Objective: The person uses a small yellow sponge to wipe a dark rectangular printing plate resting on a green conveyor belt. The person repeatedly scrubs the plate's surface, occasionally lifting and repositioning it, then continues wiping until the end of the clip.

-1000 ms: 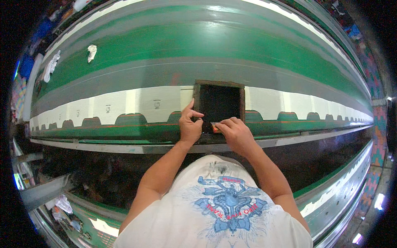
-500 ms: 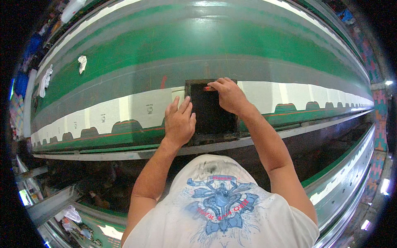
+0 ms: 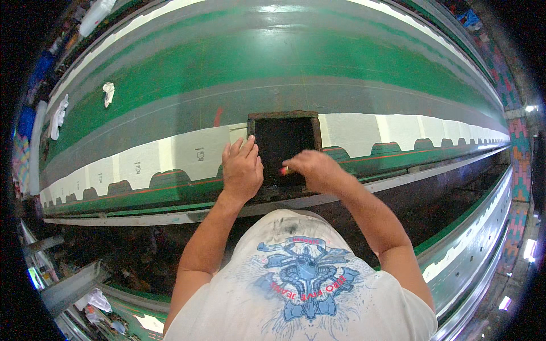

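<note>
A small dark rectangular printing frame [image 3: 282, 115] lies on the long green table, over a row of pale cloth pieces; its inside looks black. My left hand [image 3: 242, 169] rests along the frame's left side with fingers stretched out, gripping nothing. Over the frame's near right part, my right hand [image 3: 316, 170] is closed around a small tool with a red-and-yellow end [image 3: 285, 170]. Most of that tool is hidden under the fingers, so its kind does not show.
Pale cloth pieces [image 3: 186, 149] left of the frame carry small dark prints; those on the right [image 3: 351, 129] show none. A metal rail [image 3: 142, 220] edges the table. White scraps [image 3: 108, 94] lie far left. Another long table [image 3: 472, 238] stands at the right.
My right hand has drawn the red-ended tool from the frame's far edge toward me, near its close edge. My left hand stays at the frame's left side.
</note>
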A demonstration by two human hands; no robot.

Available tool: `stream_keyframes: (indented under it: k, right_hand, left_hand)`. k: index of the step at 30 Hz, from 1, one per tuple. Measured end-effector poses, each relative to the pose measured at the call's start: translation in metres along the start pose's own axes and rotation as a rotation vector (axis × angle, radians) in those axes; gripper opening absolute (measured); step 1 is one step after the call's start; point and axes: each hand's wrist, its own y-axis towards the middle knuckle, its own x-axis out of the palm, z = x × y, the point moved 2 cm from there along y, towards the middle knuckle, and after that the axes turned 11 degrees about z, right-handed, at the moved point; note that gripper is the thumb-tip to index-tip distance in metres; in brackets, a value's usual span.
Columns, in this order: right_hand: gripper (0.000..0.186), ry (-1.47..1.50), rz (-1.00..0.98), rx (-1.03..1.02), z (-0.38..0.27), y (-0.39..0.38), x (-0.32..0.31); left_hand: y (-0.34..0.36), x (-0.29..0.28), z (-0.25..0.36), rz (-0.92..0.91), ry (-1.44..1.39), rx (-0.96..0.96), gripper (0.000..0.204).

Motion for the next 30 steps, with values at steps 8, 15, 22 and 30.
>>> stream_keyframes:
  k: [8,15,22,30]
  right_hand:
    - [0.053,-0.110,0.355,0.080,0.032,0.054,0.016]
    - [0.060,-0.110,0.269,0.069,-0.041,-0.010,0.032]
    - [0.048,0.044,0.251,0.158,-0.049,-0.054,0.028]
    - [0.049,0.501,0.797,0.708,0.012,-0.128,0.024]
  left_hand:
    - [-0.013,0.013,0.006,0.134,0.009,-0.056,0.046]
    - [-0.024,0.042,-0.003,0.308,-0.525,-0.383,0.054]
    - [-0.025,0.042,0.000,0.293,-0.565,-0.414,0.049]
    - [-0.002,0.042,0.052,0.333,-0.632,-0.375,0.042]
